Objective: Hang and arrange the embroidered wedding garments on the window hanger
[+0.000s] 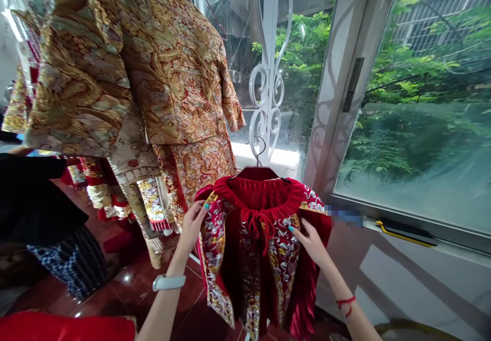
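Observation:
A red skirt (264, 198) with a gathered, drawstring-tied waist and silver-and-gold embroidered panels hangs in front of me. A dark red hanger (258, 173) with a metal hook shows inside its waist. My left hand (194, 223) pinches the skirt's left side near the top, thumb in front and the other fingers partly hidden by the cloth. On the other side, my right hand (311, 239) grips the edge of an embroidered panel below the waist, its thumb lying on the front. A red bow (263, 226) hangs between the two hands.
Gold embroidered jackets (180, 75) hang close at the left. Behind the skirt are a window with white scrollwork (264, 85) and a sill bearing a black-and-yellow object (406, 233). A person in dark clothes (38, 203) is at far left. Red cloth (69, 326) lies lower left.

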`<state>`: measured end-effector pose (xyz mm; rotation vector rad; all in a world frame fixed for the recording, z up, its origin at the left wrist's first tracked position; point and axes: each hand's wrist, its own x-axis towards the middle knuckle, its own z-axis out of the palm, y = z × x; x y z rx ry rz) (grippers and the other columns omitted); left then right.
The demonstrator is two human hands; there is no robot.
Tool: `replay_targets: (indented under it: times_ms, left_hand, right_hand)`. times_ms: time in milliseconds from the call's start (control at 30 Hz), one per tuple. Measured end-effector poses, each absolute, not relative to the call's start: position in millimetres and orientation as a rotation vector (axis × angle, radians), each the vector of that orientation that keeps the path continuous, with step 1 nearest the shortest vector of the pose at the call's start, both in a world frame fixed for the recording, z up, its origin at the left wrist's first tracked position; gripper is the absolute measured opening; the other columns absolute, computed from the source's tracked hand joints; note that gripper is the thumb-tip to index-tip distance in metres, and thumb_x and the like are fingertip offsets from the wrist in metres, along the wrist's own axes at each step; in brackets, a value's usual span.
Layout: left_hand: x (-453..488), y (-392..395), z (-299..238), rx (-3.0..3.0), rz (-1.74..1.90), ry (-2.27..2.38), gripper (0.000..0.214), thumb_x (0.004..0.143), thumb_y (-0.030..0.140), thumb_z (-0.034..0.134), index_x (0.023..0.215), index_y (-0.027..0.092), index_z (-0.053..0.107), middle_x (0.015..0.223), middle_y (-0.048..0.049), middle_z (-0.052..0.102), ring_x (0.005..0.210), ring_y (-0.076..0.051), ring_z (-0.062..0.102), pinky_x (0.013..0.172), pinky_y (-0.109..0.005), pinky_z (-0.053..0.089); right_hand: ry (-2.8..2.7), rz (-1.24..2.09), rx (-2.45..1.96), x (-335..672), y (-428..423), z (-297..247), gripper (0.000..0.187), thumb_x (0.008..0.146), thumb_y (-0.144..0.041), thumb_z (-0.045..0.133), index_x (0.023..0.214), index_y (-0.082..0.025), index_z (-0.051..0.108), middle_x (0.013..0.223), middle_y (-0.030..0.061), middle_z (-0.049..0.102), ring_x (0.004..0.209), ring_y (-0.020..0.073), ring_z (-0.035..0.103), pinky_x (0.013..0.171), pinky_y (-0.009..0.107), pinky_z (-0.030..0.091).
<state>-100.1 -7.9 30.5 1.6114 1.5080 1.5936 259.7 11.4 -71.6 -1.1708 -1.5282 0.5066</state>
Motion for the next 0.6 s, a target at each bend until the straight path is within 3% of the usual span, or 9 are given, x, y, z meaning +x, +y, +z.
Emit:
replay_targets:
  times_ms: [233, 433, 600]
  left_hand:
    - [-104, 1, 77, 1.694, 1.878, 1.724, 0.036, 0.077, 0.050, 0.058, 0.089, 0.018, 0.069, 0.086, -0.0054, 0.071, 0.081, -0.022, 0.062, 0.078, -0.033, 0.048]
    - [-94, 8, 64, 1.820, 1.702, 1.883, 0.027, 0.079, 0.040, 0.052, 0.092, 0.020, 0.062, 0.077, -0.0034, 0.065, 0.073, -0.022, 0.059, 0.073, -0.034, 0.049]
    - [-63, 9, 69, 2.248, 1.627, 2.052, 0.039, 0.082, 0.036, 0.051, 0.115, 0.017, 0.059, 0.115, -0.0143, 0.061, 0.109, -0.032, 0.054, 0.098, -0.049, 0.041]
  right_hand:
    - [-1.441, 0.124, -1.226, 279, -11, -4, 0.022, 0.091, -0.038, 0.047, 0.097, -0.023, 0.063, 0.099, 0.0101, 0.069, 0.090, 0.0279, 0.064, 0.081, 0.040, 0.050]
    - [-1.422, 0.329, -1.148, 282, 13, 11, 0.026, 0.090, -0.039, 0.047, 0.110, -0.023, 0.055, 0.081, 0.0022, 0.061, 0.069, 0.0202, 0.057, 0.065, 0.032, 0.046]
    - [-1.401, 0.346, -1.145, 268, 20, -15, 0.033, 0.091, -0.042, 0.047, 0.119, -0.025, 0.048, 0.101, 0.0066, 0.061, 0.085, 0.0233, 0.059, 0.077, 0.036, 0.048]
